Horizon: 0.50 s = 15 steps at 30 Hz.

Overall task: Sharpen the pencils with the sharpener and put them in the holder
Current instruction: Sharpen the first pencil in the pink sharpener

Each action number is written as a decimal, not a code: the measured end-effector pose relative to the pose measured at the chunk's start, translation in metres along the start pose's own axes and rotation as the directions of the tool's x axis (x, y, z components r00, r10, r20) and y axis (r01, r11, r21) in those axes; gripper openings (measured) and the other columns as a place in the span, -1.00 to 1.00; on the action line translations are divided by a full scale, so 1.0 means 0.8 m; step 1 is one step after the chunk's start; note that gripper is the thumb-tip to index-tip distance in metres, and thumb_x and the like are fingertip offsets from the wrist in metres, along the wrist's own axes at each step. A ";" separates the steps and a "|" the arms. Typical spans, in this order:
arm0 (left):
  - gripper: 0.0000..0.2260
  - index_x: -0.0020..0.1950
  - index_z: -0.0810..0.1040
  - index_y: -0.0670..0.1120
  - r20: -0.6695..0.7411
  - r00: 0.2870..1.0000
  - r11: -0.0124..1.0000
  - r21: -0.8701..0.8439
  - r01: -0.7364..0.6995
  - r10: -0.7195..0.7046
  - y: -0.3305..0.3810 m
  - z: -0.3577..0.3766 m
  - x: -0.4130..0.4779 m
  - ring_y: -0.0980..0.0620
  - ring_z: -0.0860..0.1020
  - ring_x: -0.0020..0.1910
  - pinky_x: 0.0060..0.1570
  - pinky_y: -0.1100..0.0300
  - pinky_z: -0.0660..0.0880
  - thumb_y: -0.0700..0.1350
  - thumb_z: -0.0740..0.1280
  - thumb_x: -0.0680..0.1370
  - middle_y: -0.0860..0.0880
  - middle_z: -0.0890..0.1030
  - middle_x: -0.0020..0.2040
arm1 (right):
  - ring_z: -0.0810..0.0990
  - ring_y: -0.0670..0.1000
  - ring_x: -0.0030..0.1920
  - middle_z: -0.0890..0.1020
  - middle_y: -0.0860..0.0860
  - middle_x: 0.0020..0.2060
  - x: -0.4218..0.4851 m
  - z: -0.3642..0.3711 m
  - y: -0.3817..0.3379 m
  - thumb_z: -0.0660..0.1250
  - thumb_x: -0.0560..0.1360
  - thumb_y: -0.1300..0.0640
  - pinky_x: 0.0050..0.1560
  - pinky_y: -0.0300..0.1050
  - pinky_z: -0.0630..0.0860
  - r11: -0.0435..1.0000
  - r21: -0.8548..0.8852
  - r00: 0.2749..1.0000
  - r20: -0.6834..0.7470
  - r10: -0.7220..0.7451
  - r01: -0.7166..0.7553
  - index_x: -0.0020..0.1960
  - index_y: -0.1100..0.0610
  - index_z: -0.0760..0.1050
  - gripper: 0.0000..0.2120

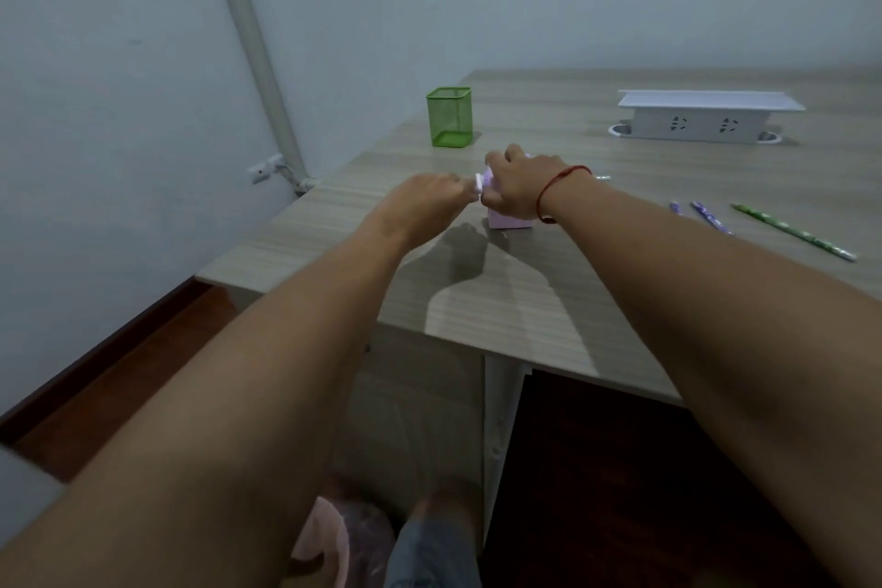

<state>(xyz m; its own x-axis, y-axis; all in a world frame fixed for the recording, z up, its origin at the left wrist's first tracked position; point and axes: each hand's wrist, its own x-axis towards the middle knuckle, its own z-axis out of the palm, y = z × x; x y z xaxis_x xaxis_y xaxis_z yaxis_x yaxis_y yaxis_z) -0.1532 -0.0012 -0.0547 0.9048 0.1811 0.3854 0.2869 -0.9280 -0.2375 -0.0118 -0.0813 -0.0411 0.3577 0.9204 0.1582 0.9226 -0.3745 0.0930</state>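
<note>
A pink and lilac sharpener point(508, 221) stands on the wooden table point(525, 291). My right hand point(518, 186), with a red string at the wrist, grips its top. My left hand point(429, 201) pinches the small white crank knob point(478, 182) on the sharpener's left side. A green mesh holder point(449, 116) stands upright behind the hands; I cannot see inside it. Two purple pencils point(711, 217) and a green pencil point(794, 232) lie to the right. A pale pencil end point(602, 178) pokes out behind my right wrist.
A white socket box point(701, 117) sits at the back right of the table. The table's left and front edges are close to the sharpener. A wall with a white pipe point(248, 43) lies to the left, and dark red floor below.
</note>
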 end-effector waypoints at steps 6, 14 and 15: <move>-0.75 0.23 0.50 -0.20 0.081 0.995 0.996 -0.063 0.064 -0.059 0.009 0.019 -0.006 -0.22 0.57 0.06 -0.01 0.02 0.44 -0.14 0.16 0.64 -0.24 0.60 0.12 | 0.45 0.27 0.29 0.35 0.18 0.35 0.003 0.002 0.004 0.05 0.59 -0.10 0.21 0.12 0.39 1.000 0.009 1.000 0.000 -0.030 0.030 0.40 0.16 0.26 -0.52; -0.76 0.20 0.56 -0.13 0.289 0.952 0.994 0.002 0.106 -0.102 0.000 0.046 0.022 -0.17 0.57 0.11 0.11 0.00 0.51 -0.16 0.23 0.57 -0.18 0.59 0.13 | 0.48 0.25 0.24 0.35 0.17 0.34 0.003 0.005 0.006 0.09 0.57 -0.10 0.18 0.11 0.40 0.998 0.020 0.998 -0.016 -0.065 0.065 0.38 0.15 0.25 -0.52; -0.76 0.19 0.56 -0.13 0.309 0.945 0.994 0.022 0.107 -0.109 -0.004 0.049 0.030 -0.16 0.57 0.10 0.09 0.01 0.51 -0.13 0.24 0.57 -0.17 0.59 0.13 | 0.48 0.25 0.24 0.35 0.17 0.34 0.003 0.005 0.007 0.09 0.57 -0.11 0.18 0.11 0.41 0.998 0.019 0.998 -0.023 -0.067 0.067 0.38 0.15 0.25 -0.51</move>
<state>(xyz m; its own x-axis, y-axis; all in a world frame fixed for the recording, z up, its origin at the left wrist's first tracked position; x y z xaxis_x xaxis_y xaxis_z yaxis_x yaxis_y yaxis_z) -0.1200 0.0189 -0.0793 0.9208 0.3727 0.1148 0.3893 -0.8959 -0.2140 -0.0050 -0.0804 -0.0444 0.2918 0.9405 0.1741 0.9471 -0.3095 0.0846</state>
